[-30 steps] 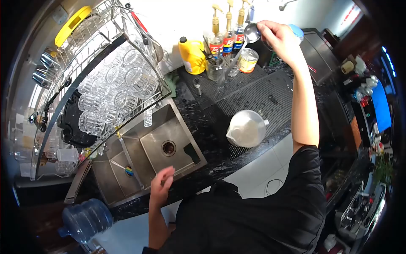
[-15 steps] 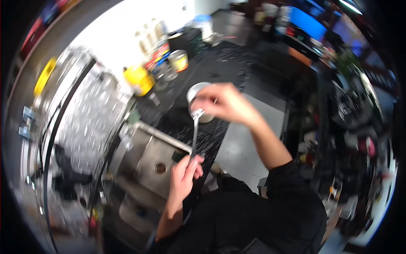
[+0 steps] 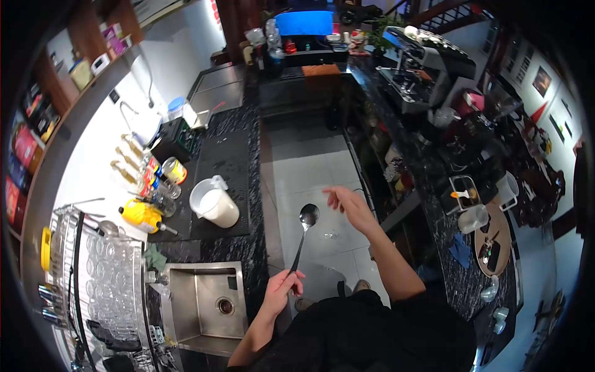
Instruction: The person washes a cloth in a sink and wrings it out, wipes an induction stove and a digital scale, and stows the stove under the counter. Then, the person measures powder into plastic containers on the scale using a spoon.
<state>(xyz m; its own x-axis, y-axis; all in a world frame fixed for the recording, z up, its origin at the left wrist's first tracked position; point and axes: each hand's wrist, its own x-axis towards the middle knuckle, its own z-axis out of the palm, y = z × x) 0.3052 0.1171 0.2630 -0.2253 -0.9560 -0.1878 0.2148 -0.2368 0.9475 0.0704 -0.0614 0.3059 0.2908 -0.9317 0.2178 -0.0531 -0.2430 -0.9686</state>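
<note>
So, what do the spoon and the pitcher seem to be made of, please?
The spoon looks like polished metal, probably stainless steel, given its mirror-like highlights. The pitcher is probably smooth, translucent plastic: its cloudy wall shows pale contents.

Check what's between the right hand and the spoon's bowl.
No object between the right hand and the bowl of the spoon; just tiled floor beyond, per the head view.

Ok so colours: the pitcher (image 3: 214, 205) on the left is whitish, see-through plastic, and the bottle (image 3: 141, 216) near it is bright yellow. Counter's (image 3: 238, 248) black with pale grey veining, kinda marbled. Floor tiles (image 3: 304, 164) are light grey. Far end has a vivid blue panel (image 3: 304, 23), and there's a darker blue cloth (image 3: 460, 250) on the right. Sleeves (image 3: 443, 310) are plain black.
</note>
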